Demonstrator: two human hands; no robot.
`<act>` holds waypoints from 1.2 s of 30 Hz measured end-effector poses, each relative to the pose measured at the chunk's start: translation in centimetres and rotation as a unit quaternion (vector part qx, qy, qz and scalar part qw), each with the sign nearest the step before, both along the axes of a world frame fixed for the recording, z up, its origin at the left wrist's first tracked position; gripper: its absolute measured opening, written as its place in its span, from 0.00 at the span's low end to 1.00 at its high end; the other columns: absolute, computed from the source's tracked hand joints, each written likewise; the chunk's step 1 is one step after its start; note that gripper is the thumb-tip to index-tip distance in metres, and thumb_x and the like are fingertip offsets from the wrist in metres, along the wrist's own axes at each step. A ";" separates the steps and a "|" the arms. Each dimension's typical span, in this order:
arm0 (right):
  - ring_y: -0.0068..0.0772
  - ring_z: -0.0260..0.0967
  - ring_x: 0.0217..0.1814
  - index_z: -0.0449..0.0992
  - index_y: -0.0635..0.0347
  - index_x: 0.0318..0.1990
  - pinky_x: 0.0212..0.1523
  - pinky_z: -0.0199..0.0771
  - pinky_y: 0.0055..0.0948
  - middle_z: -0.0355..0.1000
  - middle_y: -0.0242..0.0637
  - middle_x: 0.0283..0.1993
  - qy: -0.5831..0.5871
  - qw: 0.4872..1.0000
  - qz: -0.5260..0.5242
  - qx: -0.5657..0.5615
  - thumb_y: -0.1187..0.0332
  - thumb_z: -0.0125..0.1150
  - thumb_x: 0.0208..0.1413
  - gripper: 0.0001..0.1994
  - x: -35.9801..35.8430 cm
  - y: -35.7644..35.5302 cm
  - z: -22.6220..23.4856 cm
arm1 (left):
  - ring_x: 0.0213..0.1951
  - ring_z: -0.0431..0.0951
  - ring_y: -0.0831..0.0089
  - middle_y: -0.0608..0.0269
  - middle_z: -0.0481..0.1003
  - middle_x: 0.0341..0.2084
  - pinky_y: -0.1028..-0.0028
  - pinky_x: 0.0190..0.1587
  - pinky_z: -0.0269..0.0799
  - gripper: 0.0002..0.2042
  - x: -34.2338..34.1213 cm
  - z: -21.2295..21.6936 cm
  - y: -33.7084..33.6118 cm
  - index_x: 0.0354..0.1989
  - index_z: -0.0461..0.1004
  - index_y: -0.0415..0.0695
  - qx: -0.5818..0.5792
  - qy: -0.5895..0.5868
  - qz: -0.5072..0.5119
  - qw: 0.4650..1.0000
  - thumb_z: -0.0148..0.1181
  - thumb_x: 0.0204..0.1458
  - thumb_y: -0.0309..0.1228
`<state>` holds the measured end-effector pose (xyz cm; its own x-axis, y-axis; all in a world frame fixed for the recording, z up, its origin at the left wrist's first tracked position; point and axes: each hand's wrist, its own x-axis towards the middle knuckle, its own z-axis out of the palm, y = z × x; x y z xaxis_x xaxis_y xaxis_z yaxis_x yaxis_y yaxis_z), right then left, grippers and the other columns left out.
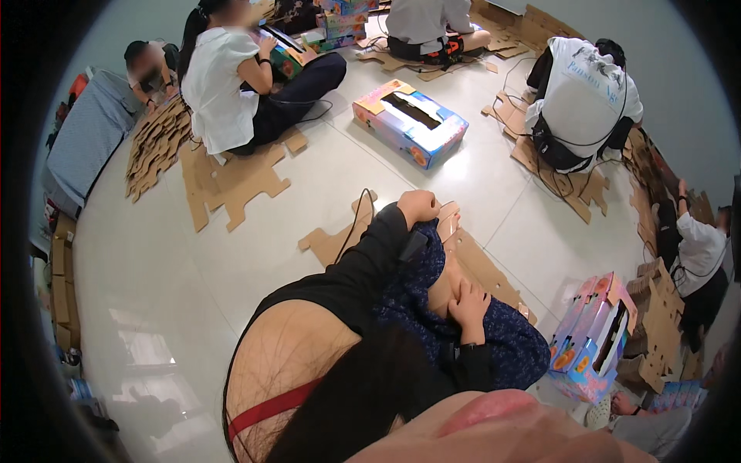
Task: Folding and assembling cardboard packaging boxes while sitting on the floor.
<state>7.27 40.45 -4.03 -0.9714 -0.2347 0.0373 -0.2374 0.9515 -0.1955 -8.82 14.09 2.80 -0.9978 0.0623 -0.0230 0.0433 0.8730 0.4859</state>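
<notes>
My left hand rests by my knee, fingers curled in, so I cannot see whether anything is inside them. A dark block-like device sits at that wrist. Lower down, my right hand lies on my bare shin with its fingers apart and nothing in them. My dark blue patterned skirt or trousers cover my folded legs. Beneath my legs is a flat brown cardboard sheet. Ahead of my hands, untouched, a colourful carton with a long dark slot on top stands on the floor.
More colourful cartons stand at the right beside stacked cardboard. Several people sit around the tiled floor, among them one in a white blouse. Cut cardboard sheets lie near them. A cable curves past my left arm.
</notes>
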 end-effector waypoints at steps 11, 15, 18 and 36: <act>0.42 0.61 0.54 0.69 0.51 0.52 0.62 0.48 0.51 0.69 0.41 0.45 0.024 0.999 -0.006 -0.021 0.63 0.55 0.38 0.27 0.0 -0.4 1.6 | 0.32 0.79 0.56 0.54 0.78 0.26 0.62 0.35 0.74 0.14 -0.2 0.1 0.0 0.28 0.80 0.46 0.025 0.025 -0.016 0.999 0.55 0.39 0.41; 0.42 0.61 0.54 0.70 0.52 0.51 0.62 0.48 0.49 0.69 0.41 0.45 0.030 0.999 -0.003 -0.025 0.64 0.54 0.38 0.26 0.0 -0.7 1.5 | 0.33 0.79 0.56 0.53 0.78 0.27 0.62 0.36 0.74 0.14 0.1 -0.2 -0.3 0.28 0.80 0.46 0.020 0.022 -0.003 1.000 0.55 0.39 0.41; 0.42 0.61 0.54 0.71 0.52 0.50 0.62 0.48 0.49 0.69 0.41 0.45 0.024 0.999 -0.007 -0.026 0.64 0.54 0.37 0.25 0.0 -0.9 1.7 | 0.34 0.78 0.57 0.53 0.78 0.28 0.62 0.37 0.74 0.14 -0.2 -0.1 -0.4 0.29 0.80 0.46 0.013 -0.001 -0.012 1.000 0.55 0.40 0.41; 0.44 0.64 0.52 0.72 0.51 0.50 0.57 0.53 0.46 0.70 0.40 0.46 0.012 0.999 -0.037 -0.038 0.63 0.54 0.38 0.25 -1.2 -0.9 0.6 | 0.44 0.76 0.55 0.50 0.76 0.41 0.66 0.48 0.69 0.23 -2.6 0.9 0.7 0.48 0.74 0.46 0.007 -0.112 -0.092 0.989 0.56 0.46 0.47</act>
